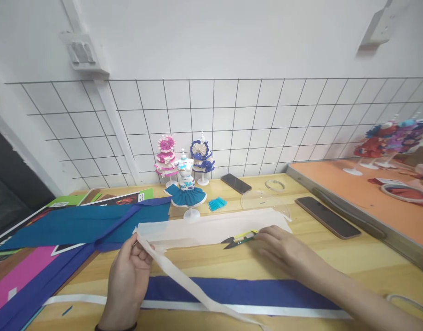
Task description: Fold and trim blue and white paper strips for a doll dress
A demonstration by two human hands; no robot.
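My left hand [128,276] is closed on the end of a long white fabric strip [187,282], which runs down and to the right across the wooden table [335,262]. My right hand [278,246] rests on the table with its fingers at the handle of small thread snips [239,239], which lie on a wide piece of white fabric [211,227]. A dark blue fabric band [239,292] with a white strip [287,311] along its near edge lies in front of me.
Teal fabric [77,225], purple and pink strips lie at left over printed sheets. Three small dress-form dolls [185,184] stand at the back by a wire grid. Two phones [327,217], blue pins [217,203], a clear dome, and an orange board [363,197] lie to the right.
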